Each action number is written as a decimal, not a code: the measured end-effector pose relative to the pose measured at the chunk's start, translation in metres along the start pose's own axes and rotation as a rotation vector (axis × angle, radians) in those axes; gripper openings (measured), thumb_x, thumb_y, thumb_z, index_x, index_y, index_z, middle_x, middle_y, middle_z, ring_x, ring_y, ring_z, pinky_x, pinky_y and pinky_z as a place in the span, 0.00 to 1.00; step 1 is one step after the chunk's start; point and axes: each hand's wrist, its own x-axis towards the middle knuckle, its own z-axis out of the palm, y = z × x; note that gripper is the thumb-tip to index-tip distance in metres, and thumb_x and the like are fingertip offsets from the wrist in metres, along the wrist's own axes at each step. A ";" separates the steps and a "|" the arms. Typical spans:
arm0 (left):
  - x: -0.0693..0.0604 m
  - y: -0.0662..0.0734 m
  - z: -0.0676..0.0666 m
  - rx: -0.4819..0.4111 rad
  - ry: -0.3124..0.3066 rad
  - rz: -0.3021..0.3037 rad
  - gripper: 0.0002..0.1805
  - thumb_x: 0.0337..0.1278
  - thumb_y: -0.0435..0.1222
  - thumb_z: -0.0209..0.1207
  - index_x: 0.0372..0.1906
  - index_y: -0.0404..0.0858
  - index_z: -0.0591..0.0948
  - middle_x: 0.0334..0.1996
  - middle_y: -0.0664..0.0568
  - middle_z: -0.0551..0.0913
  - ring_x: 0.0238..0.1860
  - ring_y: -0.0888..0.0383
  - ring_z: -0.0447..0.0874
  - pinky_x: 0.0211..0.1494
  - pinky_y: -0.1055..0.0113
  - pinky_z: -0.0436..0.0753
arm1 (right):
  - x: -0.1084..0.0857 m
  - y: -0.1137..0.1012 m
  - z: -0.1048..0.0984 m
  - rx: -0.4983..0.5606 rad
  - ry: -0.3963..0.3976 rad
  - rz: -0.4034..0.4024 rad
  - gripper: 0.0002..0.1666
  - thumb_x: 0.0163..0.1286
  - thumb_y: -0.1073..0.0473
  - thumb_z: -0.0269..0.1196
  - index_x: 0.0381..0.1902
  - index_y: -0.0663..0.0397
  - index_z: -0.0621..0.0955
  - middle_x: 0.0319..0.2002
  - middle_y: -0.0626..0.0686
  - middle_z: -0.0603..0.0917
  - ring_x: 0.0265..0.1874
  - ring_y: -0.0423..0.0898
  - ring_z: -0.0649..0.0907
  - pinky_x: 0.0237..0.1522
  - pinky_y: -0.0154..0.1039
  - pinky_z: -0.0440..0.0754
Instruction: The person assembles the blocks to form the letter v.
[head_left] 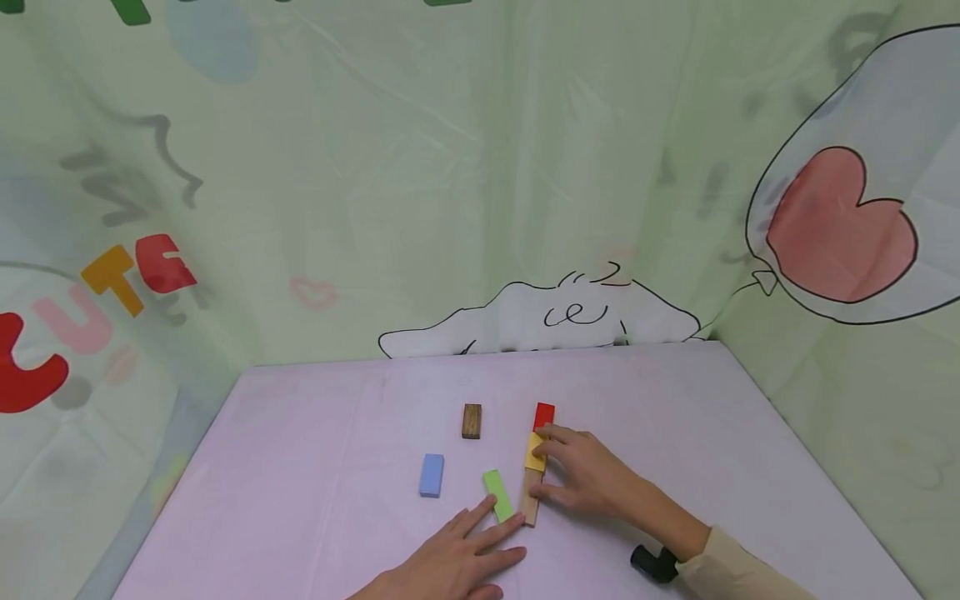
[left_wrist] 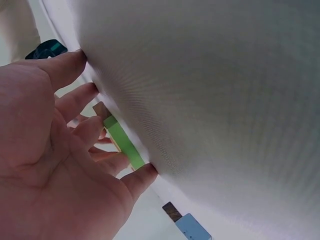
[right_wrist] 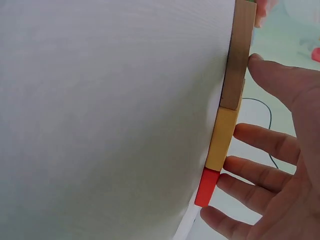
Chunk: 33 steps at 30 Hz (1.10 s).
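On the pale, cloth-covered worktop (head_left: 322,467), a bright red block (head_left: 544,416), a yellow block (head_left: 534,458) and a plain tan wooden block (head_left: 529,510) form a line end to end, red farthest from the person. The right hand (head_left: 592,473) lies along this line's right side, its fingers apart, fingertips at the blocks and partly hiding the yellow and red ones from the head camera; the right wrist view cuts off the tan block's upper end. A light green block (head_left: 496,487) lies slanted just left of the tan one, its near end partly covered by the spread fingers of the left hand (head_left: 457,557); how firmly they touch it is hard to tell. The head view crops the left wrist. A blue block (head_left: 431,476) and a dark brown wooden block (head_left: 471,422) lie apart to the left; the left wrist view clips the blue one. A black device (head_left: 652,564) sits by the cream sleeve (head_left: 738,568), its shape hard to make out.
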 end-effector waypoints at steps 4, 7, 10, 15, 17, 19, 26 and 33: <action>0.000 0.001 0.000 0.028 0.009 0.004 0.29 0.86 0.57 0.37 0.81 0.55 0.69 0.86 0.55 0.57 0.84 0.36 0.60 0.71 0.43 0.81 | 0.001 -0.001 -0.002 -0.022 -0.013 0.009 0.30 0.61 0.37 0.77 0.52 0.50 0.88 0.67 0.58 0.83 0.64 0.59 0.84 0.65 0.60 0.83; 0.000 0.002 -0.002 0.046 0.008 0.005 0.29 0.86 0.57 0.38 0.80 0.55 0.69 0.86 0.55 0.58 0.84 0.37 0.60 0.70 0.43 0.81 | 0.003 -0.002 -0.003 -0.035 -0.023 0.018 0.31 0.60 0.36 0.78 0.51 0.50 0.88 0.67 0.58 0.84 0.64 0.59 0.85 0.65 0.58 0.84; 0.000 0.003 -0.004 0.046 -0.005 0.004 0.29 0.86 0.56 0.38 0.81 0.55 0.69 0.86 0.55 0.58 0.84 0.37 0.60 0.70 0.43 0.81 | 0.003 -0.003 -0.003 -0.042 -0.030 0.021 0.31 0.60 0.36 0.78 0.51 0.51 0.88 0.67 0.58 0.84 0.64 0.59 0.85 0.65 0.58 0.84; 0.000 0.004 -0.005 0.065 -0.029 -0.003 0.29 0.86 0.57 0.37 0.81 0.57 0.67 0.87 0.56 0.56 0.85 0.38 0.59 0.71 0.43 0.81 | 0.003 -0.003 -0.003 -0.060 -0.034 0.012 0.32 0.60 0.35 0.77 0.52 0.50 0.88 0.67 0.58 0.84 0.64 0.58 0.85 0.64 0.58 0.84; 0.000 0.004 -0.005 0.084 -0.032 -0.004 0.30 0.86 0.58 0.37 0.81 0.57 0.67 0.87 0.57 0.55 0.85 0.39 0.58 0.70 0.44 0.82 | 0.003 -0.003 -0.002 -0.072 -0.032 0.005 0.32 0.60 0.35 0.77 0.52 0.50 0.88 0.66 0.58 0.84 0.63 0.58 0.85 0.64 0.57 0.85; 0.000 0.004 -0.005 0.104 -0.028 -0.002 0.30 0.86 0.58 0.36 0.81 0.58 0.67 0.87 0.57 0.55 0.85 0.39 0.58 0.70 0.45 0.82 | 0.002 -0.003 -0.002 -0.083 -0.028 -0.004 0.32 0.60 0.35 0.77 0.52 0.50 0.88 0.66 0.58 0.84 0.63 0.58 0.85 0.64 0.57 0.85; 0.001 0.005 -0.004 0.143 -0.011 -0.002 0.29 0.85 0.58 0.38 0.81 0.58 0.68 0.87 0.57 0.56 0.84 0.39 0.60 0.68 0.46 0.83 | 0.002 -0.003 -0.003 -0.120 -0.003 -0.052 0.31 0.60 0.35 0.77 0.51 0.50 0.88 0.64 0.57 0.85 0.61 0.56 0.86 0.61 0.55 0.87; 0.001 0.006 -0.004 0.193 0.025 0.007 0.29 0.84 0.59 0.40 0.80 0.57 0.69 0.87 0.57 0.57 0.84 0.42 0.61 0.66 0.47 0.85 | 0.002 -0.006 -0.007 -0.133 -0.010 -0.059 0.32 0.60 0.35 0.77 0.50 0.51 0.88 0.63 0.57 0.86 0.60 0.56 0.86 0.60 0.54 0.87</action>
